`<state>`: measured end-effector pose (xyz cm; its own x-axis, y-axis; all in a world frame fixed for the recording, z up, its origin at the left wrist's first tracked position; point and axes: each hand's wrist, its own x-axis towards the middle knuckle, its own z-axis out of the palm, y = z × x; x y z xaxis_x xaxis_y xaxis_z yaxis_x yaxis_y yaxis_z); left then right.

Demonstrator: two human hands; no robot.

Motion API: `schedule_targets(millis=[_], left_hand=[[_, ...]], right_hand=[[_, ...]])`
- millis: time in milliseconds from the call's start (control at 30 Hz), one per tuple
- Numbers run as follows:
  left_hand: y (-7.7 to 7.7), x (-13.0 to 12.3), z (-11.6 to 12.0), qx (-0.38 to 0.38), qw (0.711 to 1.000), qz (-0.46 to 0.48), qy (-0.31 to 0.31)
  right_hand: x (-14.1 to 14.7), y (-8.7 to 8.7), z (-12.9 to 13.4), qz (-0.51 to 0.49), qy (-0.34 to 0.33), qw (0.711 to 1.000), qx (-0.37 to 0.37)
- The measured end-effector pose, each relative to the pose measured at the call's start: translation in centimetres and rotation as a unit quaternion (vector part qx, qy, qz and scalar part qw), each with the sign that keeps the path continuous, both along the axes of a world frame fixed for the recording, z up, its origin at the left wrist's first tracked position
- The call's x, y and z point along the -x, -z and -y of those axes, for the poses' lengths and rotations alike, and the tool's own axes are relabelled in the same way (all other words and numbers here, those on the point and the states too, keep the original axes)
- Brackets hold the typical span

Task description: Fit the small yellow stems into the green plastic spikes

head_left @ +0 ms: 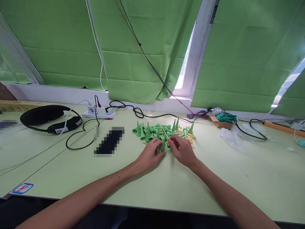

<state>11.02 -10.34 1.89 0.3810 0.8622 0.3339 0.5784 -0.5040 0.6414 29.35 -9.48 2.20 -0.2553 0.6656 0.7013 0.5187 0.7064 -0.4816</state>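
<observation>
Near the middle of the table lies a pile of small hollow green plastic cones [156,128], some upright and others on their sides. Small yellow plastic pieces [190,136] are scattered at its right side. My left hand [149,155] rests at the pile's front edge, its thumb and fingers closed around an upright green cone [163,147]. My right hand [183,150] is just beside it, thumb and forefinger pinched at a tilted green cone [166,135]. The fingertips partly hide what they grip.
A pixelated dark patch [110,141] and a black band-shaped device [50,121] are to the left. A white power strip [98,113] with cables sits behind. At the right are a small cardboard box [221,124], clear plastic bags [232,138] and an orange strip [283,127].
</observation>
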Motion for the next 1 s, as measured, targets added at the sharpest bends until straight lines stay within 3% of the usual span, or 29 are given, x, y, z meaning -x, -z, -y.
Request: schedule_targets(millis=[300,433,633,1000], left_hand=[[0.09,-0.09,-0.24,0.008,1.000,0.018,-0.006],[0.04,-0.24,-0.35,0.066,0.991,0.113,-0.008],[-0.49,-0.44,-0.34,0.164,0.955,0.245,-0.002],[-0.66,-0.45,-0.20,0.165,0.949,0.267,0.023]], right_hand=[[0.01,0.11,0.01,0.019,-0.010,1.000,0.014],[-0.04,0.10,-0.13,0.020,-0.006,1.000,0.017],[-0.05,0.20,-0.17,0.028,-0.003,0.999,0.024],[0.02,0.16,0.04,0.057,-0.035,0.997,0.038]])
